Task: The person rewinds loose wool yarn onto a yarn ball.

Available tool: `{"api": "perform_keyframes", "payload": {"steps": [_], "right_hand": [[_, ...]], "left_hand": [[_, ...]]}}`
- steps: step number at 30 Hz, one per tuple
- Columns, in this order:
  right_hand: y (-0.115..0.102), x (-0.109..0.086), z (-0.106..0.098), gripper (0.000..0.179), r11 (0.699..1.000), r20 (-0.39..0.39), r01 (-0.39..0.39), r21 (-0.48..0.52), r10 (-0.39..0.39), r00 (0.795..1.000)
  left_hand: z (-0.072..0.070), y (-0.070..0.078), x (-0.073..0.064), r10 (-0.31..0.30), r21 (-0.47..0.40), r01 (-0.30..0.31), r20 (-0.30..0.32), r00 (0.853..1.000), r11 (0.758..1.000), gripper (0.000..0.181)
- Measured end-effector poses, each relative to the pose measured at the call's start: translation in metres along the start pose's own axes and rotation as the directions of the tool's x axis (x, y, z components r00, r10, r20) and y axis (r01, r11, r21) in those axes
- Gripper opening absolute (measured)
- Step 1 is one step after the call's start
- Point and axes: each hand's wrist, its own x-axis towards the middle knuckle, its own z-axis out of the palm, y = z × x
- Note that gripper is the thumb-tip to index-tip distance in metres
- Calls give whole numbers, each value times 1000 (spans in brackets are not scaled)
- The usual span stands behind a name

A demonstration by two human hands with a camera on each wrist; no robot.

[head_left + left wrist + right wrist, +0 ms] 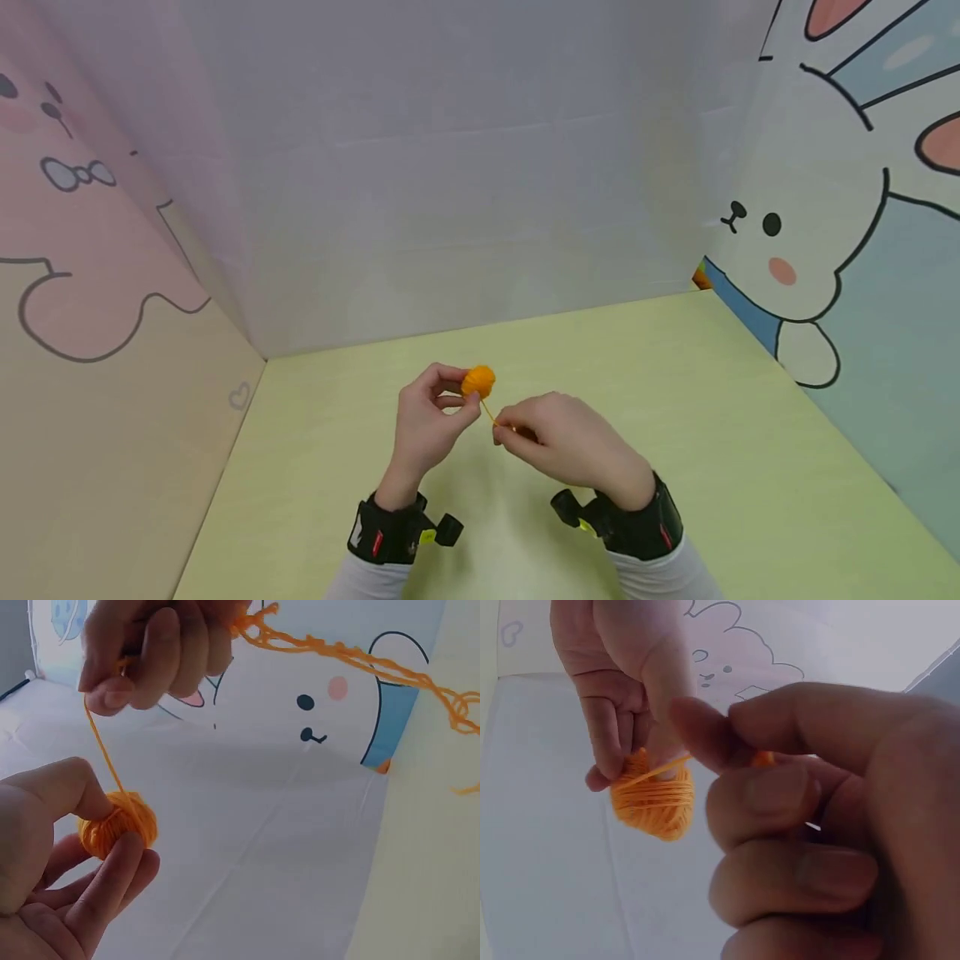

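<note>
A small ball of orange yarn (478, 381) is pinched between the thumb and fingers of my left hand (429, 425), above the table. From the ball a thin strand (105, 754) runs taut to my right hand (566, 437), whose thumb and index finger pinch it while the other fingers curl in. The left wrist view also shows a looped, tangled length of orange yarn (322, 649) trailing from behind the right hand. In the right wrist view, wound layers show on the yarn ball (656, 806), and a bit of orange peeks out between the right fingers.
Beneath the hands lies a pale yellow-green tabletop (337, 400). A plain whitish sheet (465, 208) stands behind it, with cartoon-printed panels at both sides, a rabbit (810, 192) on the right one. Each wrist wears a black strap with a small camera (448, 530).
</note>
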Motion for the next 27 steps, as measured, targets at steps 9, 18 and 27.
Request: {"api": "perform_keyframes", "payload": {"steps": [9, 18, 27], "right_hand": [[8, -5, -14, 8, 994, -344, 108, -12, -105, 933], [19, -4, -20, 8, 1000, -395, 24, -17, -29, 918], [23, -2, -21, 12, 997, -267, -58, 48, 69, 961]], "left_hand": [[7, 9, 0, 182, 82, -222, 341, 922, 972, 33], [12, 26, 1, 284, -9, -313, 450, 847, 950, 33], [11, 31, 5, 405, -83, -402, 343, 847, 912, 38]]}}
